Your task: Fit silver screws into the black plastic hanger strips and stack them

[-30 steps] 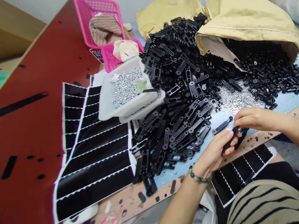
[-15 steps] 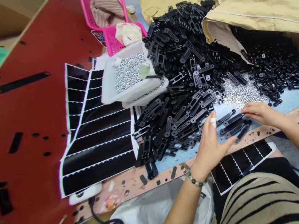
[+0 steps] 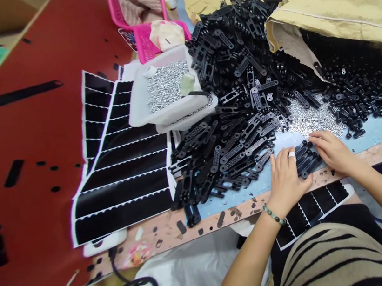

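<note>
Near the bench's (image 3: 379, 125) front edge, the left hand (image 3: 286, 178) and right hand (image 3: 333, 153) lie flat with fingers spread, pressing a small cluster of black plastic brackets (image 3: 306, 159) between them, beside the big bracket heap (image 3: 236, 109).

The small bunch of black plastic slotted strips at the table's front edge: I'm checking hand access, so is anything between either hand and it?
Nothing visible. The left hand lies flat against the small bunch of black plastic slotted strips from one side, the right hand touches it from the other, and the big heap of black strips lies behind.
</note>
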{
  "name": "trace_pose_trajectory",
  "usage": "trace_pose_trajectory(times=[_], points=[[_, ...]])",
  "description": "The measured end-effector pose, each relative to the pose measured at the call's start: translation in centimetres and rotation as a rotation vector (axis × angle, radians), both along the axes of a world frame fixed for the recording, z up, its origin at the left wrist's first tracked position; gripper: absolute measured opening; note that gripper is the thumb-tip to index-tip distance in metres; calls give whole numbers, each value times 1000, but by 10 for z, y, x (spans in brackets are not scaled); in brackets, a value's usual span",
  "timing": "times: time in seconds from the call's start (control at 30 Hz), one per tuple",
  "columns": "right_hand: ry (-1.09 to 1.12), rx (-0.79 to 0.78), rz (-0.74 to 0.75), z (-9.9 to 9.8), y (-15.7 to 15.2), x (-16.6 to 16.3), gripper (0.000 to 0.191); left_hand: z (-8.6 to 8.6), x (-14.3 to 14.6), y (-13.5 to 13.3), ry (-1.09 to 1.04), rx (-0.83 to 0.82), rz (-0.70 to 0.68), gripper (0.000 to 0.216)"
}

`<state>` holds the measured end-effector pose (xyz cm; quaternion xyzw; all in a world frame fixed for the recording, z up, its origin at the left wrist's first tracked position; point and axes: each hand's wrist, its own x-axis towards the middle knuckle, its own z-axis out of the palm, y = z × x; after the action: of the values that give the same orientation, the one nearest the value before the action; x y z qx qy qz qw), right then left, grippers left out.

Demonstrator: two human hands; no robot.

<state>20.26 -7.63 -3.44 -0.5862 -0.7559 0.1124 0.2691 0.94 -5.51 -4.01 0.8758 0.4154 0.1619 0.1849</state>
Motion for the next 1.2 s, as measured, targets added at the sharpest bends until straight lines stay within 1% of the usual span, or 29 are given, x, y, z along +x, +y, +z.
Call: trace_pose_trajectory(times=[0.1, 0.2, 0.3, 0.43, 0.67, 0.87, 0.93, 1.03, 1.07, 1.13, 1.2], points=[[85, 45, -15, -3, -10, -8, 32, -6, 2, 1, -75, -5, -3, 83], [142, 48, -74, -10, -13, -13, 28, -11, 2, 2, -129, -9, -19, 86], [153, 35, -90, -15, -12, -15, 27, -13, 0, 2, -122, -3, -44, 80], [150, 26, -61, -21, -12, -18, 29, -15, -2, 0, -101, 15, -59, 72], [182, 70, -71, -33, -15, -21, 32, -15, -1, -1, -97, 19, -71, 63], [200, 61, -75, -33, -15, -21, 33, -12, -2, -3, -153, -12, -83, 57], [209, 60, -84, -32, -14, -20, 33, -13, -3, -3, -191, -26, -73, 65], [206, 78, -120, -31, -15, -20, 33, -16, -3, -4, -234, -59, -21, 90], [187, 92, -133, -30, -16, -21, 33, -17, -2, -4, -236, -64, -4, 95], [121, 121, -132, -28, -19, -24, 35, -20, -1, -4, -233, -57, 29, 97], [44, 127, -91, -26, -22, -30, 39, -21, 0, -4, -233, -47, 53, 93]])
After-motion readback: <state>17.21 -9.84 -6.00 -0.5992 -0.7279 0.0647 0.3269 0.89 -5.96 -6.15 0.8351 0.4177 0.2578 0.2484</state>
